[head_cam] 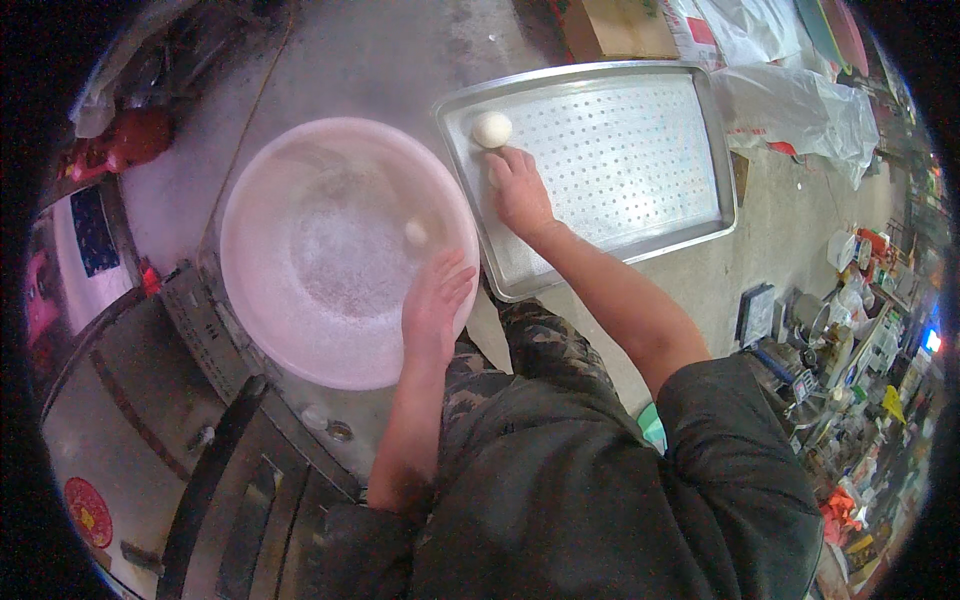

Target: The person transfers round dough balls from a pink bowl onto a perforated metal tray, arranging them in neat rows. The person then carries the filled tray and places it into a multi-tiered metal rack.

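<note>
A large pink plastic basin (259, 300) stands before me on the left, its bottom dusted with white powder. One round white ball, apparently dough (417, 232), lies inside near the right wall. My left hand (437, 304) reaches over the near right rim, fingers apart, holding nothing, just below that ball. To the right is a perforated metal tray (615, 161) with a raised rim. Another dough ball (492, 130) sits in its far left corner. Directly below it, my right hand (521, 191) has its fingers around a further pale ball (493, 177), mostly hidden by them.
Behind the tray are a cardboard box (622, 30) and plastic sacks (802, 112). A dark vehicle-like body with a black handle (217, 457) borders the left. Assorted clutter, including a metal pot (810, 313), crowds the right side.
</note>
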`<action>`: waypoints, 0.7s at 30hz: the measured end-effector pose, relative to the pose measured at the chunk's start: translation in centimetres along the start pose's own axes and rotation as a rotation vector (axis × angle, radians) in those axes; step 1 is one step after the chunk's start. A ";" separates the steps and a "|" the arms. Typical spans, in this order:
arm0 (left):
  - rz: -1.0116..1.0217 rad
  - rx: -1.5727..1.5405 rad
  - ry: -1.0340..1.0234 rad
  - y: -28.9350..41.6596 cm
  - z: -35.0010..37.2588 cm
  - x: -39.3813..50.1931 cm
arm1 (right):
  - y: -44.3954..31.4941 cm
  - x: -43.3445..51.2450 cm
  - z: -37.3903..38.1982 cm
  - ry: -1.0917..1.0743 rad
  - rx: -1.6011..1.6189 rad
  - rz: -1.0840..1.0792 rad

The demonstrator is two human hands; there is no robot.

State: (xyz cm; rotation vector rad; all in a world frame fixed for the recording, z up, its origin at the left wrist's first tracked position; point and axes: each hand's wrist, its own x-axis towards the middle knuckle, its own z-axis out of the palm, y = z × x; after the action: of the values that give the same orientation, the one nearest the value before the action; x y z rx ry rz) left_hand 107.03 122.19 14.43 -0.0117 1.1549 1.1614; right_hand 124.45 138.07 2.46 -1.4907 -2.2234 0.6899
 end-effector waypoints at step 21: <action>0.070 0.005 0.046 0.2 -4.3 0.0 | -0.9 0.5 1.2 0.101 -0.047 0.019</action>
State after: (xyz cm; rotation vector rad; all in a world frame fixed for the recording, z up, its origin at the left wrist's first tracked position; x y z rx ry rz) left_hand 103.87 119.95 12.51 0.0058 1.2066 1.2253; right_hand 122.92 138.04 2.08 -1.5366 -2.1661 0.5583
